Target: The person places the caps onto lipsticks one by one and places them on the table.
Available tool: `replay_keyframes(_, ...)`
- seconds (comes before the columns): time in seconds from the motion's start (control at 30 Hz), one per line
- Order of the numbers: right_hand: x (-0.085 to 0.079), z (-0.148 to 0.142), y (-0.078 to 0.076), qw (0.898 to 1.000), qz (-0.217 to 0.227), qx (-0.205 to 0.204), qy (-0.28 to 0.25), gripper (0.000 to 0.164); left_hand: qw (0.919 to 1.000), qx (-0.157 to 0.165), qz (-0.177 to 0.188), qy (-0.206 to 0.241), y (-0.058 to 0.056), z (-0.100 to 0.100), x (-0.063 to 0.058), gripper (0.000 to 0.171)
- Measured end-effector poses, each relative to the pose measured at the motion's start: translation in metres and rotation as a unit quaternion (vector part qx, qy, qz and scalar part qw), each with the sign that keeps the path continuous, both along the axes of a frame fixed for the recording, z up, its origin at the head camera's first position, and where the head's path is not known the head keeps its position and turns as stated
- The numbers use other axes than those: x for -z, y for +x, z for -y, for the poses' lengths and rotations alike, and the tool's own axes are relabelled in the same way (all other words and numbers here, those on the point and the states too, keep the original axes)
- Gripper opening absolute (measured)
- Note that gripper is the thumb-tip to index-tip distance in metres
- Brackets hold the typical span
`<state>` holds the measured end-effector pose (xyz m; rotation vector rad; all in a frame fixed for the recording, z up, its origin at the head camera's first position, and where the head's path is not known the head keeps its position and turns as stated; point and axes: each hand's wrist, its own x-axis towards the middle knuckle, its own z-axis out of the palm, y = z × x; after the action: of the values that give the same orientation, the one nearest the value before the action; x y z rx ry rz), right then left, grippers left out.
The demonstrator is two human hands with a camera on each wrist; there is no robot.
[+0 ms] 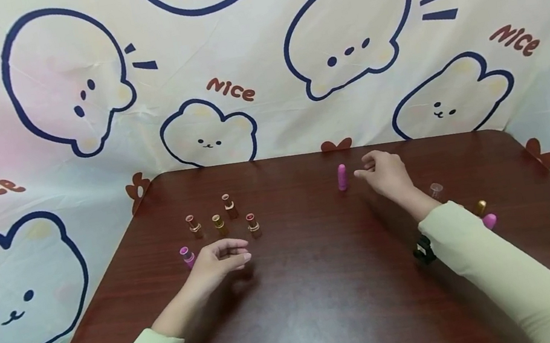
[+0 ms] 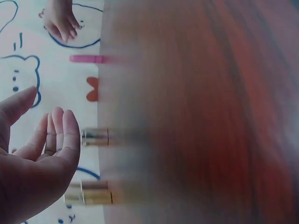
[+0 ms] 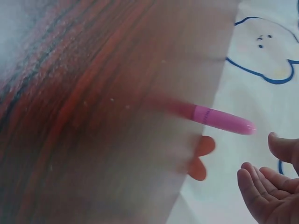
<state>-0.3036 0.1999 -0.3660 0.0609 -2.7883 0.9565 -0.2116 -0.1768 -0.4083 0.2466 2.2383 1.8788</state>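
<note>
Both hands empty here: right hand [image 1: 383, 174], fingers loosely bent, is just right of the upright pink tube [image 1: 342, 177], not touching; left hand [image 1: 219, 262] is relaxed, well left of it. Nobody's holding the tube, so I'd guess that bit's not done. Left of it, four lipsticks [image 1: 219, 225] and a purple one [image 1: 187, 256] seem set out; right of it, a clear piece [image 1: 436, 189], gold piece [image 1: 481, 207] and pink piece [image 1: 490, 220] maybe remain.

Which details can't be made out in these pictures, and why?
- Head: base of the open purple lipstick tube, behind the left hand.
- Head: lower part of the rounded magenta cap, behind the pale-yellow fabric sleeve.
- Right wrist: dark marking on the slim pink tube, too small to read.
</note>
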Motion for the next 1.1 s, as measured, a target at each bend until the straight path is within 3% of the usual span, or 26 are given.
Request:
replay_keyframes(0.37,-0.028,-0.02,0.029,1.0,-0.03,0.006,-0.001,0.046,0.9951,-0.019,0.052,-0.082,0.012,0.046,0.002,0.044)
replay_keyframes(0.63,-0.045,-0.043,0.048,0.999,-0.05,0.014,-0.013,0.053,0.9912,-0.01,0.066,-0.114,0.018,0.068,0.001,0.046)
replay_keyframes(1.1,-0.051,-0.099,0.081,0.995,-0.052,0.081,-0.001,0.06,0.9746,-0.083,0.065,-0.198,0.014,0.094,-0.001,0.034)
